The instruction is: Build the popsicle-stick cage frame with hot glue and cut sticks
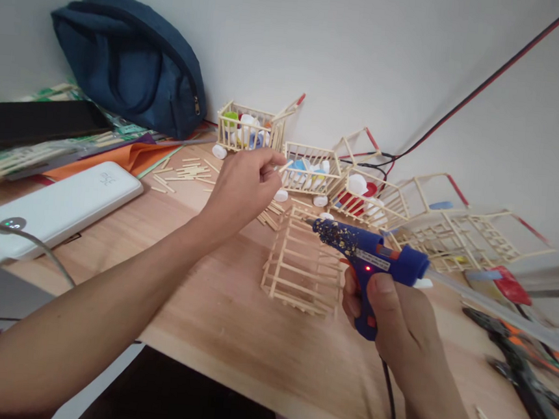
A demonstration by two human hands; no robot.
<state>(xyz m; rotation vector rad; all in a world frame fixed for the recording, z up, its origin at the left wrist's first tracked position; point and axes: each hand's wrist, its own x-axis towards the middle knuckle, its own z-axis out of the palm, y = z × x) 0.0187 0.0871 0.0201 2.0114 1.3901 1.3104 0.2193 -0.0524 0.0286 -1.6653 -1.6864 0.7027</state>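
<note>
My right hand (398,311) grips a blue hot glue gun (375,263), its red light lit and a clear glue stick reaching out at the back. The nozzle is over the far end of an open frame of thin wooden sticks (304,264), which lies on the wooden table; whether they touch I cannot tell. My left hand (252,181) is raised to the left of the nozzle, finger and thumb pinched on a short wooden stick (286,168). Loose cut sticks (189,170) lie on the table beyond that wrist.
Small stick-built carts (252,125) with red handles stand along the wall, some filled with bottle caps. A white power bank (59,206) and a dark blue bag (131,59) are on the left. Black-handled pliers (515,367) lie at the right. The glue gun's cord (390,402) hangs downward.
</note>
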